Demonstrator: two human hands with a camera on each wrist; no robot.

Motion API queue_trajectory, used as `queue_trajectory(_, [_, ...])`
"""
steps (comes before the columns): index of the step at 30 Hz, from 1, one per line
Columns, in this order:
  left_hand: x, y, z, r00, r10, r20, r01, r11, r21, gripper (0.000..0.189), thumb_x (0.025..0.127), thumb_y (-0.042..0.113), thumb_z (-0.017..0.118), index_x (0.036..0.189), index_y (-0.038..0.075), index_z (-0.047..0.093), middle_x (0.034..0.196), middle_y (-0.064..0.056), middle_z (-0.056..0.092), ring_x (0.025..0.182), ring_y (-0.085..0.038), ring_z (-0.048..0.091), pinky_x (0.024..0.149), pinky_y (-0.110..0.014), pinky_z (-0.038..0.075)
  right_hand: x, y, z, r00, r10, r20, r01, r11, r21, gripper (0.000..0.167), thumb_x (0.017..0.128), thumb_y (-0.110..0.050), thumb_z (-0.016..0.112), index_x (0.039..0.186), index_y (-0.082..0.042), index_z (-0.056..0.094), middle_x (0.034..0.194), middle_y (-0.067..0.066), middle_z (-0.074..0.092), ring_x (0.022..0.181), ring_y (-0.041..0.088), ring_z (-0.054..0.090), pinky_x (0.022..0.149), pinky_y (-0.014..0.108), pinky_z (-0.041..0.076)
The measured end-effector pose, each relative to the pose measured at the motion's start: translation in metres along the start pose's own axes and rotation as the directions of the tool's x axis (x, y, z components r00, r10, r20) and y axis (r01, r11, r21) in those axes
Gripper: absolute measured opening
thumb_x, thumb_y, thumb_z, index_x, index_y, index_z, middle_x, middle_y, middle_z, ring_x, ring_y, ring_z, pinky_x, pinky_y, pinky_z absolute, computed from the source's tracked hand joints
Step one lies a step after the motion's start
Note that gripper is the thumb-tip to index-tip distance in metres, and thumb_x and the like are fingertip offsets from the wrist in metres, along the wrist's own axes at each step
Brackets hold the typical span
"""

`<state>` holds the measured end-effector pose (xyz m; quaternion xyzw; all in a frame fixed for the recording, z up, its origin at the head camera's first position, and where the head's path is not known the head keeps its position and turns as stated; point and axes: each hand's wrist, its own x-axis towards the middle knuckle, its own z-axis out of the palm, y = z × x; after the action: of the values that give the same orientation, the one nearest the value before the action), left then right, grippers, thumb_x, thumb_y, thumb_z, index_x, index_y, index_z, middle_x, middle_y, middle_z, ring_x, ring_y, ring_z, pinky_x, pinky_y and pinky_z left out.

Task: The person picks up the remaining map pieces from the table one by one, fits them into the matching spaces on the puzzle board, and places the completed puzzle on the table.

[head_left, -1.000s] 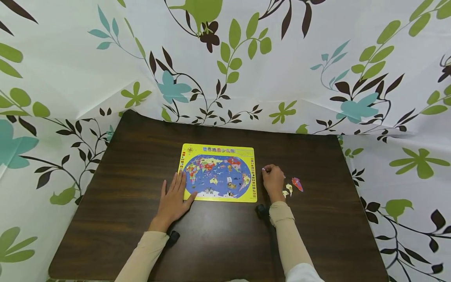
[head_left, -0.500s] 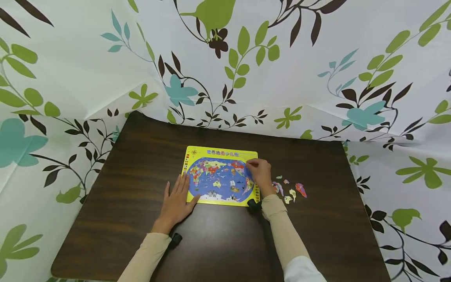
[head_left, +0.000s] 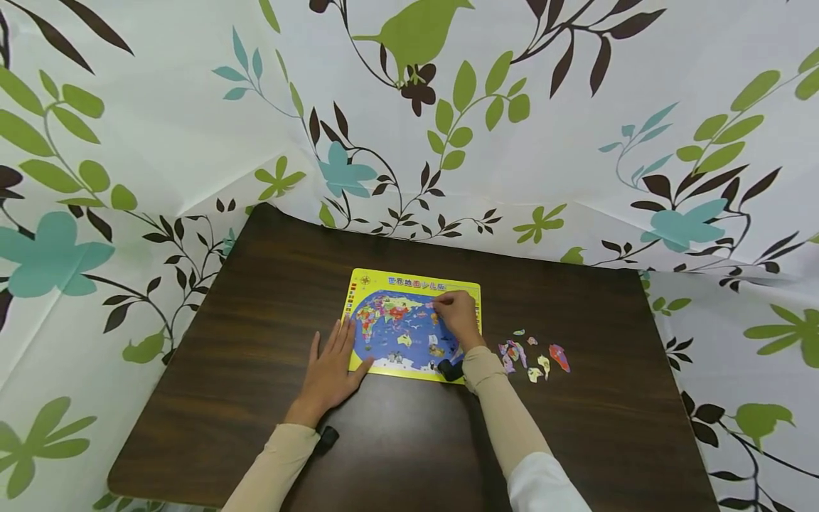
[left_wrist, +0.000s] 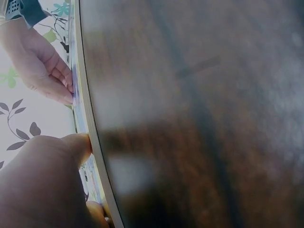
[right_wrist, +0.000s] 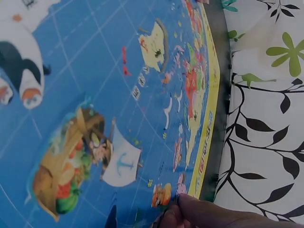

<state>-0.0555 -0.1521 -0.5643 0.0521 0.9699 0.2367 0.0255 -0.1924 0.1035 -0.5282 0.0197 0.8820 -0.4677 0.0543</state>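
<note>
Dark wood-grain table (head_left: 384, 448); right hand (head_left: 457, 313) pinching small pink piece (right_wrist: 181, 183), probably thin, light, best held by edges; map board (head_left: 384, 338) beneath grip, likely stiff; left hand (head_left: 329, 377) spread at board's left edge; loose pieces (head_left: 559, 358) right of grip.

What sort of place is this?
Possibly an indoor corner set up for tabletop activities, though I can't tell which building. A creased, leaf-patterned sheet stands behind a dark wood-grain table, and on it lie a yellow-bordered world map board and loose colorful pieces.
</note>
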Motion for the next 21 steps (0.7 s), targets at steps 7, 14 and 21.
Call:
queue_trajectory(7, [-0.002, 0.002, 0.004, 1.000, -0.005, 0.010, 0.005, 1.000, -0.008, 0.088, 0.103, 0.053, 0.056, 0.165, 0.004, 0.018, 0.172, -0.013, 0.015, 0.159, -0.030, 0.011, 0.123, -0.063, -0.003, -0.006, 0.000, 0.008, 0.999, -0.014, -0.050, 0.011, 0.998, -0.056, 0.010, 0.096, -0.006, 0.073, 0.098, 0.001, 0.080, 0.091, 0.013, 0.075, 0.077, 0.022, 0.069, 0.070, 0.038, 0.058])
queue_trajectory(14, [-0.003, 0.002, 0.008, 1.000, -0.005, 0.028, 0.005, 1.000, -0.006, 0.089, 0.103, 0.055, 0.054, 0.166, 0.006, 0.016, 0.173, -0.011, 0.013, 0.160, -0.030, 0.009, 0.123, -0.062, -0.003, -0.012, 0.000, 0.011, 0.998, -0.020, -0.058, 0.014, 0.994, -0.111, 0.014, 0.098, -0.008, 0.072, 0.104, 0.001, 0.079, 0.095, 0.012, 0.076, 0.079, 0.020, 0.068, 0.074, 0.038, 0.058])
queue_trajectory(21, [0.000, -0.003, 0.003, 1.000, 0.008, -0.006, -0.008, 1.000, -0.005, 0.088, 0.103, 0.055, 0.053, 0.166, 0.006, 0.017, 0.173, -0.012, 0.014, 0.160, -0.030, 0.009, 0.123, -0.062, -0.004, -0.016, 0.007, -0.017, 0.989, -0.092, -0.116, 0.077, 0.988, -0.131, 0.021, 0.100, -0.006, 0.065, 0.118, 0.002, 0.076, 0.102, 0.017, 0.074, 0.085, 0.029, 0.070, 0.070, 0.043, 0.058])
